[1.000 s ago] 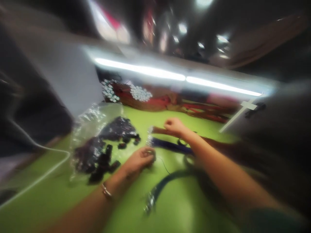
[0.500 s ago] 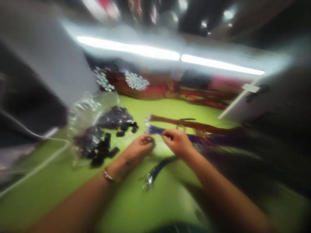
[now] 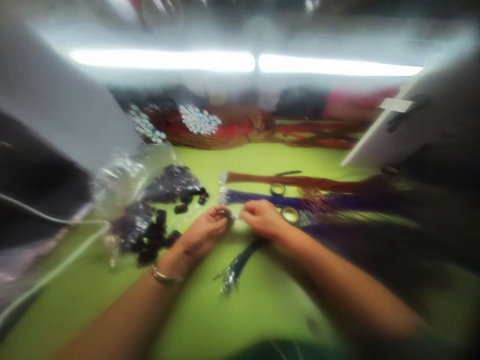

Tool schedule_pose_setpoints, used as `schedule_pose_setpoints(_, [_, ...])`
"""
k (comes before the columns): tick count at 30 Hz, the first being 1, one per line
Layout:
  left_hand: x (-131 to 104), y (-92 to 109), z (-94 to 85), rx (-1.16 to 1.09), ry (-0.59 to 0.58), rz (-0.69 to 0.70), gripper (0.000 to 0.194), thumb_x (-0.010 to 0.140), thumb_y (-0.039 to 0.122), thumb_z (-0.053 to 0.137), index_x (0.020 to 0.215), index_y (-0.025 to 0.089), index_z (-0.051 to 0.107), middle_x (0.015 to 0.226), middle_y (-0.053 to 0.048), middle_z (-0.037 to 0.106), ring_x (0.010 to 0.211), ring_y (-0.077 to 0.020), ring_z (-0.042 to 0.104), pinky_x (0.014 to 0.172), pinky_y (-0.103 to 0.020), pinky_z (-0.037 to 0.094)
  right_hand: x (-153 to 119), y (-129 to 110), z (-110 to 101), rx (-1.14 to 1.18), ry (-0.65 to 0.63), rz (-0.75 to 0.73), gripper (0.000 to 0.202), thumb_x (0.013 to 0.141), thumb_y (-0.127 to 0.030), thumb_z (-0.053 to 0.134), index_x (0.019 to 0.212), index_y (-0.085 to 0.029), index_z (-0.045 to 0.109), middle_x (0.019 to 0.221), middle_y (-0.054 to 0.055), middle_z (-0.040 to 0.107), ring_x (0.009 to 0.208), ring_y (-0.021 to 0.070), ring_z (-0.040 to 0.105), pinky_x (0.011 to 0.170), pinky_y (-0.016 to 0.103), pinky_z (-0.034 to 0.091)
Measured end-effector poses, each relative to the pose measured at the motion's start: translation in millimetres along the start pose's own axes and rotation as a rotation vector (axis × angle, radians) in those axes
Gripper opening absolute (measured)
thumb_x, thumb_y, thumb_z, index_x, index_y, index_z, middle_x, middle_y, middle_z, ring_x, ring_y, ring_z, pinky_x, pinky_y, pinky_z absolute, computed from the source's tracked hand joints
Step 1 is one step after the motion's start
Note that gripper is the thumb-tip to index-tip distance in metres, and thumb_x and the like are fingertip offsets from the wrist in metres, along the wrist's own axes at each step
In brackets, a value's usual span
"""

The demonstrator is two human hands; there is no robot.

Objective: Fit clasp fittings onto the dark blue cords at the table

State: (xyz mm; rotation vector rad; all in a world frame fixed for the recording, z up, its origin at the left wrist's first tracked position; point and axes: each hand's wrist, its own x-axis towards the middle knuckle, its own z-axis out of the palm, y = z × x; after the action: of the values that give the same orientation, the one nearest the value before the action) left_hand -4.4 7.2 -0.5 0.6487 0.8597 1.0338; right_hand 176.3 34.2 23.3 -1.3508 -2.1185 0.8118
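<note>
My left hand (image 3: 208, 229) has its fingers curled round a small dark part, too blurred to name. Close to its right, my right hand (image 3: 260, 217) is closed in a pinch, and a small pale thing shows at its fingertips. Between the two hands there is only a narrow gap. Below my right hand lies a dark cable bundle (image 3: 240, 265) with shiny metal ends. Just behind the hands are a bundle of blue wires (image 3: 243, 198) and a bundle of brown wires (image 3: 255, 179), both with whitish ends at the left.
A clear plastic bag (image 3: 123, 180) with black connectors (image 3: 152, 237) lies at the left on the green table (image 3: 202, 320). Two tape rolls (image 3: 290, 215) sit by the wires. Red-brown wire bundles (image 3: 232, 132) cross the back. A white cable (image 3: 71, 257) runs along the left.
The camera view has levelled and shifted. My hands have come closer together, and a second tape roll now shows beside my right wrist.
</note>
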Motion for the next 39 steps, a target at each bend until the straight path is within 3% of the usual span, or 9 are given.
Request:
schedule_pose_setpoints(9, [-2,-1,1.9,0.073,-0.016,0.019,0.033,0.063,0.012,0.077,0.092,0.017,0.061,0.081,-0.002,0.066,0.075,-0.0117,0.061,0.070,-0.022,0.048,1,-2,0,-0.032,-0.026,0.014,0.022,0.076,-0.022,0.048,0.060,-0.016,0.062,0.059,-0.001,0.058,0.054,0.0086,0.044,0.052,0.020,0.028])
schedule_pose_setpoints(15, [2,-5,-6.2,0.492,-0.005,0.298,0.023,0.069,0.019,0.073,0.091,0.017,0.066,0.089,-0.004,0.066,0.084,-0.0160,0.060,0.082,-0.028,0.046,3,2,-3,-0.012,-0.098,0.000,0.020,0.072,-0.019,0.049,0.057,-0.014,0.060,0.056,-0.001,0.054,0.053,0.0082,0.042,0.052,0.021,0.029])
schedule_pose_setpoints(17, [3,-6,-8.4,0.551,-0.008,0.330,0.022,0.070,0.020,0.072,0.091,0.017,0.066,0.090,-0.004,0.066,0.085,-0.0164,0.060,0.084,-0.029,0.045,5,3,-3,0.017,-0.122,0.004,0.019,0.072,-0.018,0.049,0.057,-0.013,0.060,0.055,-0.002,0.053,0.054,0.0082,0.042,0.052,0.021,0.029])
schedule_pose_setpoints(27, [0,-7,-5.8,0.241,-0.056,0.144,0.028,0.068,0.016,0.074,0.093,0.017,0.061,0.086,-0.003,0.066,0.080,-0.0137,0.061,0.074,-0.024,0.047,9,-1,-9,0.233,-0.189,0.160,0.016,0.070,-0.017,0.053,0.058,-0.012,0.062,0.053,-0.003,0.048,0.055,0.0084,0.042,0.054,0.020,0.033])
schedule_pose_setpoints(34, [-3,-1,0.2,0.117,-0.080,0.024,0.026,0.068,0.013,0.074,0.090,0.018,0.060,0.084,-0.001,0.064,0.078,-0.0108,0.061,0.070,-0.021,0.047,7,-2,-8,0.264,-0.164,0.155,0.015,0.069,-0.019,0.052,0.060,-0.013,0.063,0.055,-0.003,0.049,0.056,0.0088,0.043,0.054,0.020,0.033])
schedule_pose_setpoints(39, [-3,-4,-2.9,0.167,-0.080,0.054,0.026,0.069,0.015,0.073,0.091,0.018,0.060,0.083,-0.001,0.064,0.078,-0.0109,0.060,0.072,-0.022,0.048,7,2,-2,0.178,-0.141,0.109,0.017,0.069,-0.017,0.049,0.053,-0.013,0.054,0.051,-0.004,0.044,0.054,0.0080,0.039,0.052,0.021,0.029])
